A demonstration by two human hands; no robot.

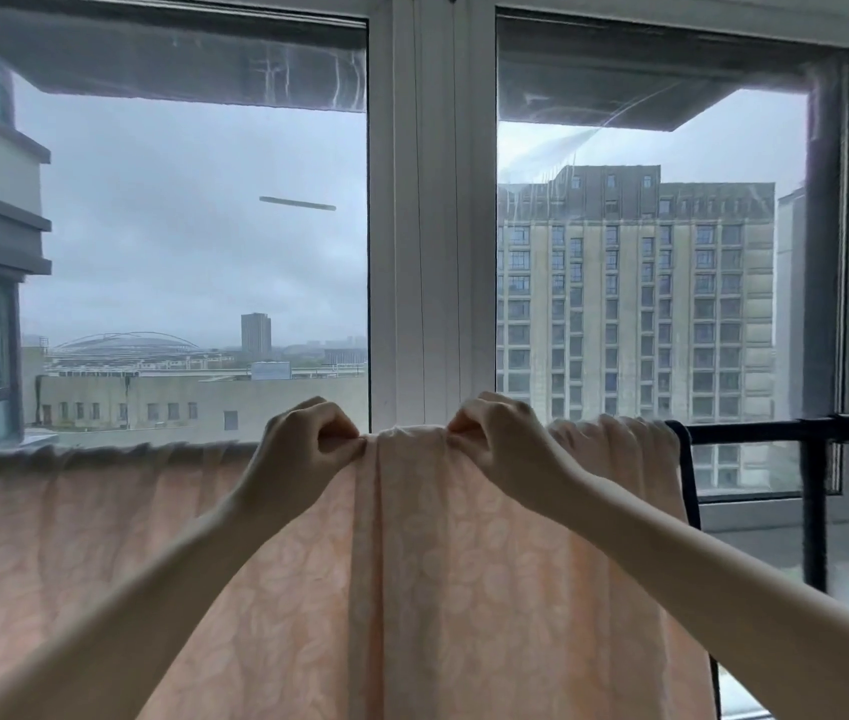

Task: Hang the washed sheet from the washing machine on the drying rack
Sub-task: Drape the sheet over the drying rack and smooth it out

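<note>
peach patterned sheet (412,589): draped over the top bar of the drying rack (755,431), hanging down toward the camera and filling the lower part of the view. its top fold runs level from the left edge of the view to just short of the rack's black corner on the right. cloth is gathered in vertical pleats at the middle and again near the right end.

left hand (308,439): fingers curled, pinching the top fold of the sheet at the bar. right hand (500,439): likewise curled, pinching the same fold. the two hands sit near each other, knuckles up, with a short hump of bunched cloth between them. both forearms reach up from the lower corners.

rack: black horizontal bar and a black upright show bare only to the right of the sheet; the rest is covered by cloth.

behind: white window frame (432,226) with two large panes, a tall apartment block (635,304) beyond the right pane, grey sky and low roofs beyond the left.
</note>
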